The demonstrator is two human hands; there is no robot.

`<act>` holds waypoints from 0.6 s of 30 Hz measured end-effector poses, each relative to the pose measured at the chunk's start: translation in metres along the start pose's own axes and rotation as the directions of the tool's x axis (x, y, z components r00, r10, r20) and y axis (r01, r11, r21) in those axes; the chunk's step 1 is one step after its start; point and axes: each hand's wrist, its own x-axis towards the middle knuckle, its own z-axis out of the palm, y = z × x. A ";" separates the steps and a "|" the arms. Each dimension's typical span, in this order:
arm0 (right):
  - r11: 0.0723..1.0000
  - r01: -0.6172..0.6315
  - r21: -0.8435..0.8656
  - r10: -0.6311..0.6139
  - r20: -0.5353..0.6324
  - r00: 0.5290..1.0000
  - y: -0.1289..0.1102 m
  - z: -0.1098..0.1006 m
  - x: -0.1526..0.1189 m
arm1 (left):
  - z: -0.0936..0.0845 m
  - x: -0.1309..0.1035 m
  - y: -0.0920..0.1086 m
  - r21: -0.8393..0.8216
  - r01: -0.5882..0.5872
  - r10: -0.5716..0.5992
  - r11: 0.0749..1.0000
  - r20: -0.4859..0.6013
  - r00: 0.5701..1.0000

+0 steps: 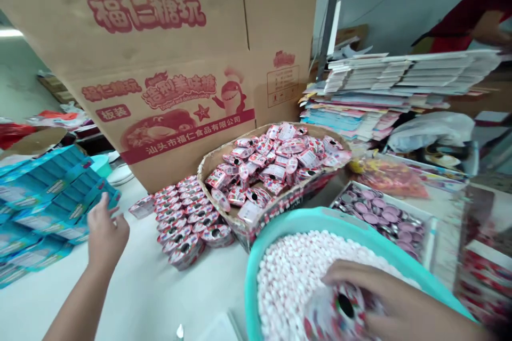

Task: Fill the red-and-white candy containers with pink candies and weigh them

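My right hand (380, 298) is wrapped round a small printed container (328, 314) with a dark round hole, blurred, over a turquoise basin (253, 272) of small white candies (296, 272). Raised at the left, my left hand (107, 229) has its fingers apart and holds nothing; it is beside the stacked blue boxes (52, 192). Between the hands, rows of similar red and white containers (186, 224) stand on the white table (140, 287). Behind them, a cardboard tray (206, 170) holds a heap of the same containers (276, 160).
A tall cardboard box (168, 53) stands behind the tray. To the right are a box of pinkish round lids (376, 213), a bag of colourful pieces (392, 176) and stacked flat cartons (408, 74). A person's arm (490, 26) shows at the upper right.
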 end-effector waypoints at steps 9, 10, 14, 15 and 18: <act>0.943 0.308 0.123 -0.323 0.122 0.939 -0.041 -0.006 -0.004 | -0.030 -0.244 0.230 -0.600 -0.113 0.442 0.792 0.437 0.783; 0.920 0.378 0.102 -0.390 0.138 0.910 -0.042 -0.009 -0.004 | -0.026 -0.258 0.243 -0.629 -0.067 0.437 0.775 0.455 0.776; 0.898 0.440 0.025 -0.438 0.153 0.886 -0.040 -0.026 0.009 | -0.009 -0.268 0.260 -0.663 0.090 0.265 0.743 0.414 0.871; 0.916 0.401 0.005 -0.396 0.172 0.902 -0.037 -0.029 0.015 | -0.007 -0.265 0.259 -0.653 0.117 0.211 0.749 0.402 0.891; 0.947 0.287 -0.142 -0.215 0.381 0.899 -0.025 -0.034 0.029 | -0.005 -0.259 0.254 -0.608 0.195 0.088 0.769 0.404 0.911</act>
